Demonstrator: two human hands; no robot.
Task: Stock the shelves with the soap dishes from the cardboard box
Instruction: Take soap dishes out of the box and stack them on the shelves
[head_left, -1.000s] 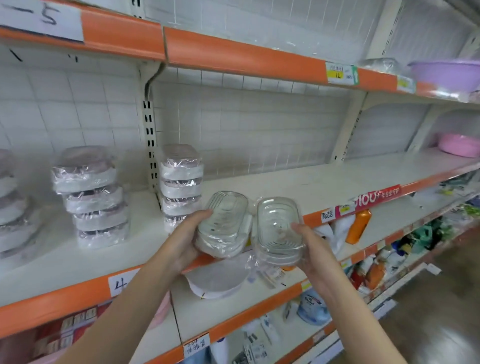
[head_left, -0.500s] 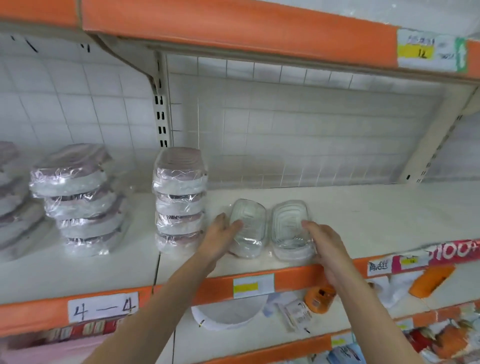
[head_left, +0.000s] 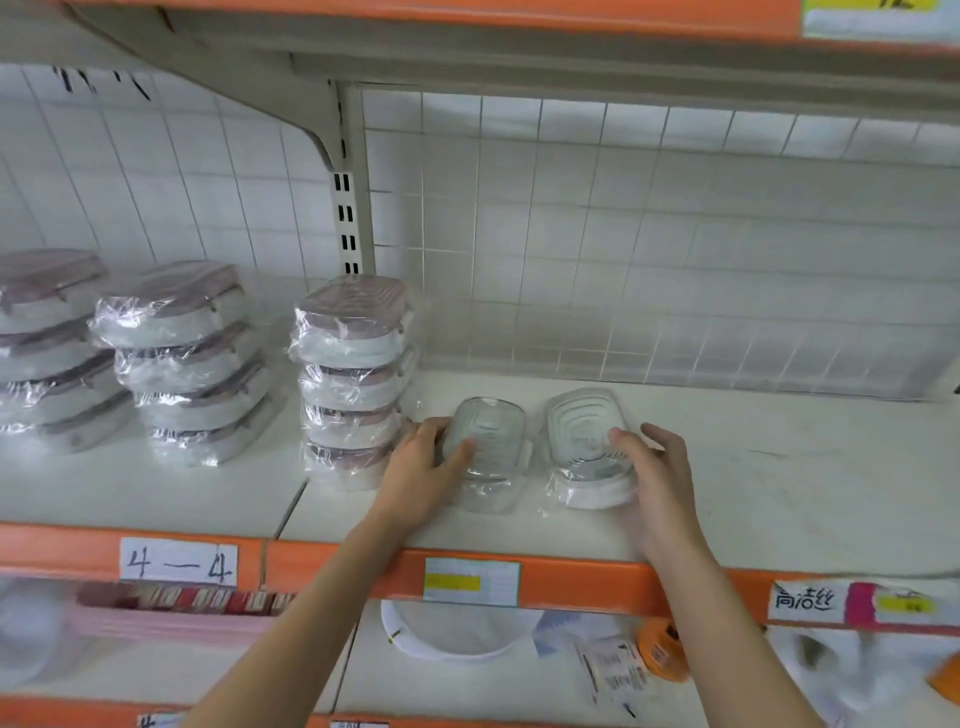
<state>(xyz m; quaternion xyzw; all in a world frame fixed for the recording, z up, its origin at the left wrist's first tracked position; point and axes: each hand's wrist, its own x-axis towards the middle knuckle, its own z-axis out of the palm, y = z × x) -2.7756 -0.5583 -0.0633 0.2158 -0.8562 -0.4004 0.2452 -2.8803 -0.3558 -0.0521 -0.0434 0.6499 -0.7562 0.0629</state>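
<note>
while the left hand (head_left: 423, 467) is gripping one soap dish (head_left: 485, 441) and the right hand (head_left: 657, 478) is holding another dish (head_left: 584, 431) with fingers half spread, both are best settling flat beside the wrapped stack (head_left: 350, 374) before letting go.

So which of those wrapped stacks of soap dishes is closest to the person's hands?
The stack just right of the upright post, four packs high. It sits right beside the left hand; the other stacks stand further left.

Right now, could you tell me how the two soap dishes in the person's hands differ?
The left soap dish is tilted and gripped by the left hand; the right soap dish rests on the shelf, the right hand touching it. Both are clear-lidded and plastic-wrapped.
</note>
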